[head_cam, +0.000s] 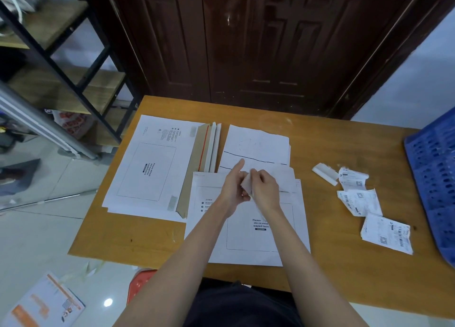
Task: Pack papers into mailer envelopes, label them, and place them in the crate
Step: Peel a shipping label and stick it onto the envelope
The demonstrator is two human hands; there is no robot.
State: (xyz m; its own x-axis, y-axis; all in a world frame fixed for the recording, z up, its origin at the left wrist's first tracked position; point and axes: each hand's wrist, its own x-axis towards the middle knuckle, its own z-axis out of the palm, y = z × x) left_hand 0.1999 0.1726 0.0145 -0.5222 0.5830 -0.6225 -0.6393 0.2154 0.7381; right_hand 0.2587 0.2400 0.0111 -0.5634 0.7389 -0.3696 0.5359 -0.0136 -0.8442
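Both hands up over the near mailer envelope (pixel 248 228), which lies flat on the table (pixel 320 272), its near edge close to the table's front edge. Left hand (pixel 232 187) and right hand (pixel 264 187) meet on a small white strip (pixel 247 184); right fingers are curled on it, left pinches its other side with the index finger sticking straight out. Can't tell what the strip is, too blurred.

Behind the hands: sheet of papers (pixel 256 144) with a dark line across, its near edge tucked under or touching the mailer's far flap; can't tell which.

Left: stack of unused mailers (pixel 150 164), brown flaps (pixel 204 154) fanned along its right edge, just beside the papers. The stack's left corner hangs close to the table's left edge.

Right: three printed labels (pixel 386 232) strewn loose, curling edges, plus a white peeled strip (pixel 324 177) lying apart from them. Bare table between the mailer's right edge and the labels. Blue crate (pixel 435 179) at the far right, its rim cut off by the frame, labels near its wall.

Front right of the table is bare wood. Dark door (pixel 246 43) behind the far edge, shelf rack (pixel 61 55) off to the left.
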